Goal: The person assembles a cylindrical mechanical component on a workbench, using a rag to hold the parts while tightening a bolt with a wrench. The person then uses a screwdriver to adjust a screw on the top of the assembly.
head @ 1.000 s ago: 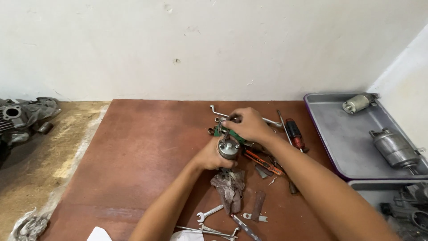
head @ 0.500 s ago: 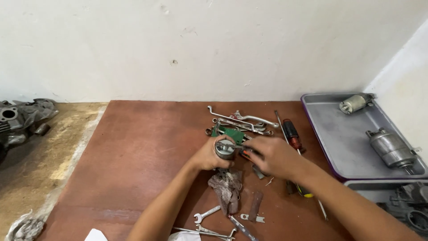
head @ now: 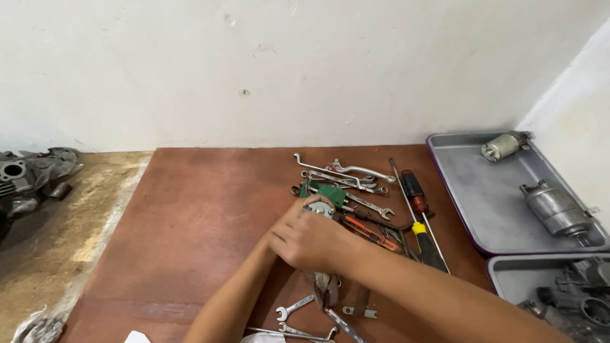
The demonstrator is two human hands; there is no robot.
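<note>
Nearest, by the bench's (head: pixel 190 228) front edge, lie three small spanners (head: pixel 293 309) and a dark rag (head: pixel 324 286) just behind them. Both forearms come up from that edge and meet at mid-bench. Right hand (head: pixel 318 244) lies over the left hand (head: pixel 279 238), and together they cover a round metal part (head: pixel 319 208), of which only the top rim shows beyond the knuckles. Right fingers are curled down over it, seemingly gripping; the left fingers are hidden beneath, so I cannot tell their state.

Just right of the hands lie an orange-handled tool (head: pixel 372 234) and a yellow-and-black screwdriver (head: pixel 427 241); a red-and-black screwdriver (head: pixel 414 194) lies a little farther back. Behind the part sits a green tool (head: pixel 329 192), then a heap of about five spanners (head: pixel 346 178) toward the back edge.

At the right edge are two grey trays: the near one (head: pixel 508 279) holds a dark engine piece (head: pixel 578 302), the far one (head: pixel 476 190) holds two motors (head: pixel 556 209). Off the left edge, an engine casing (head: pixel 28 178) rests on the floor (head: pixel 57 254).
</note>
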